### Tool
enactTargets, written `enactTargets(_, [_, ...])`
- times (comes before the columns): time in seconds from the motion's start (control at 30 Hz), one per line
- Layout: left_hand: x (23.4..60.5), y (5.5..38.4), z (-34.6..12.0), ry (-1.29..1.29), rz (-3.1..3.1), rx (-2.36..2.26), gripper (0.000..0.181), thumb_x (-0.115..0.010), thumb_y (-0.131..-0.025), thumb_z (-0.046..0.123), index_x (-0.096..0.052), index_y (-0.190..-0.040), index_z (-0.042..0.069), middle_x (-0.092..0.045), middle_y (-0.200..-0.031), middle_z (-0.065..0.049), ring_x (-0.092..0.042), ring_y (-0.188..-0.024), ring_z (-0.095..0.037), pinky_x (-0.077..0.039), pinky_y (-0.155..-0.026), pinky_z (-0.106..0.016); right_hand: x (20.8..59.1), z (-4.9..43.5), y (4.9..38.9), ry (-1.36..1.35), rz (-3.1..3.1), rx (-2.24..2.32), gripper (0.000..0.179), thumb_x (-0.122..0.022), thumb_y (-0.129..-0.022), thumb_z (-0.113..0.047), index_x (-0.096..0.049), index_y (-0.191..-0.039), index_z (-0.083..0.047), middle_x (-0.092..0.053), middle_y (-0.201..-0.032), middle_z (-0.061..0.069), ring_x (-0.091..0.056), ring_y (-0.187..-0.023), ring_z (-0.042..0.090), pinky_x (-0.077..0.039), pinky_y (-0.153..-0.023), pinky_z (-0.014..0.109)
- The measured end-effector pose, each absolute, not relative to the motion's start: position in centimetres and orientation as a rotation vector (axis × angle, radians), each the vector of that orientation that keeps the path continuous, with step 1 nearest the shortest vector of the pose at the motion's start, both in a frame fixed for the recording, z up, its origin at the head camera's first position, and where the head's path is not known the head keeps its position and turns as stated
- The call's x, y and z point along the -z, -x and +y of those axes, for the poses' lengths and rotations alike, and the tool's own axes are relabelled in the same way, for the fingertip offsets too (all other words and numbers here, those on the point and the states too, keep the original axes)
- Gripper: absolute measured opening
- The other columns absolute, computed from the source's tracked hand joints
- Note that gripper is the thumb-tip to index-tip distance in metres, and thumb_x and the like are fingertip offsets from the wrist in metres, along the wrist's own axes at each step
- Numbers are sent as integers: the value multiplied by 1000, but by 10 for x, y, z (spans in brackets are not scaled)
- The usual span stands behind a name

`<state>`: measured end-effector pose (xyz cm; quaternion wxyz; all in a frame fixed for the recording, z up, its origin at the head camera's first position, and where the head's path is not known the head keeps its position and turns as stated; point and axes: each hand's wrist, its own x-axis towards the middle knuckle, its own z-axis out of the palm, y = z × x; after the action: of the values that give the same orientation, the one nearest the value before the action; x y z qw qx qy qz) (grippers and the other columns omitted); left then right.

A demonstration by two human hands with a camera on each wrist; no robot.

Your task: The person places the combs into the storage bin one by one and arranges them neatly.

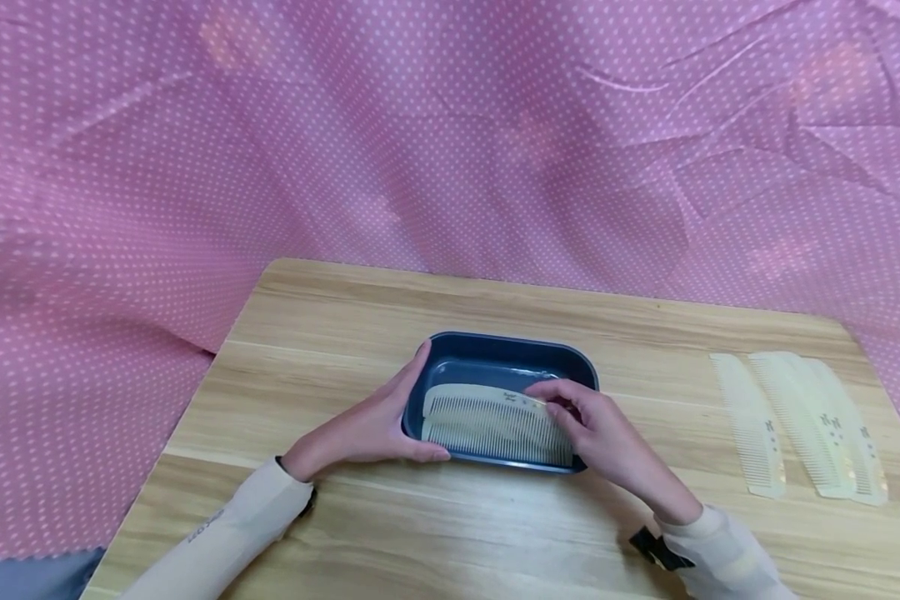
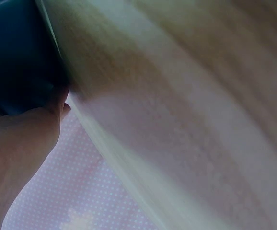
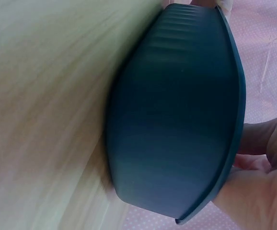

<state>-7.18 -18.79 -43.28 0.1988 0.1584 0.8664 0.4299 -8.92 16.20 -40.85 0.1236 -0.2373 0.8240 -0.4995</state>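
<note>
A dark blue rectangular plastic box [image 1: 502, 340] lies on the table. My left hand [image 1: 375, 423] holds its left end, the thumb along the near side and the fingers at the far left corner. Inside the box, pale cream combs [image 1: 487, 393] overlap near the front wall, teeth toward me; at least two seem stacked. My right hand [image 1: 596, 425] reaches over the right rim and pinches the upper comb's right end between thumb and fingers. In the right wrist view the box's outer wall [image 3: 177, 115] hides the combs, and that hand [image 3: 263, 177] shows behind the rim.
On the right side of the wooden table [image 1: 330, 533] several more pale combs lie; one comb [image 1: 746, 425] stands apart from an overlapping group [image 1: 802, 417]. A pink dotted cloth [image 1: 450, 150] hangs behind the table's far edge and on its left.
</note>
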Motion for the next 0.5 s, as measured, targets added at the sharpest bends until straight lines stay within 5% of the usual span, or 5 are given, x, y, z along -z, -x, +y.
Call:
enactTargets(0.3, [432,70,-187,-437,2439,-1175,141,-93,-83,58,16,-172,43,4,-181,8,-12,-165,-24,-29,-124,-64,411,155,89,858,2505,1303,31,-59,-105,14,-76,-126,-3,-76,-122,6,-69,-112,22,-60,-94,43])
enactTargets(0.5, [432,70,-186,-440,2446,-1173,141,-91,-82,64,16,-172,44,4,-181,8,-12,-165,-24,-30,-123,-64,417,150,87,986,2645,1193,29,-62,-100,18,-76,-118,0,-77,-115,8,-73,-110,27,-60,-94,49])
